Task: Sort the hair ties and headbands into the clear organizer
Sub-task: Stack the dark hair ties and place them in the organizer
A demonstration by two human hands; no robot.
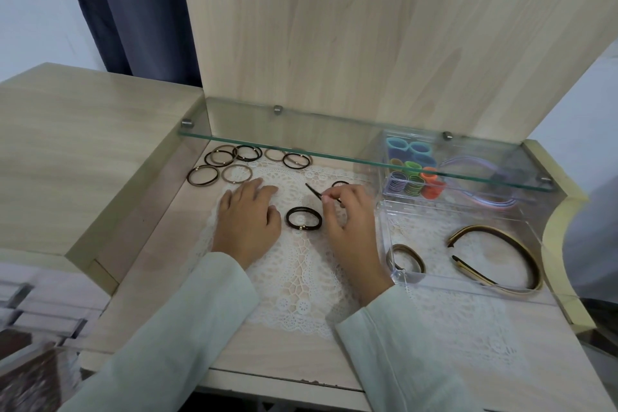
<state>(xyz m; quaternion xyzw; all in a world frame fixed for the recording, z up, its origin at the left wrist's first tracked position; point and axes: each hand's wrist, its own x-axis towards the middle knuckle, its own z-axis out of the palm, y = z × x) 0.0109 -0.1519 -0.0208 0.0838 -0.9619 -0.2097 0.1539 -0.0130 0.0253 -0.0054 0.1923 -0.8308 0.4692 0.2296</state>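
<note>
— Where are the hair ties?
— One black hair tie (303, 217) with a small gold bead lies on the lace doily (301, 278), between the two hands. The right hand (351, 227) pinches another black hair tie (314, 191), stretched thin, between thumb and forefinger just above it. A loose group of brown and black hair ties (230, 160) lies at the back left, partly under the glass shelf (334, 152).
— And the left hand?
— The left hand (247, 217) rests flat and open on the doily, grasping nothing.
— The organizer?
— The clear organizer (468, 211) stands to the right. Its rear compartments hold small colourful hair ties (413, 174) and pastel headbands (478, 177). The front compartment holds a brown headband (501, 251); a smaller brown band (406, 257) sits at its left corner, whether inside I cannot tell.
— Sleeves?
— Pale green sleeves (200, 328) on both arms.
</note>
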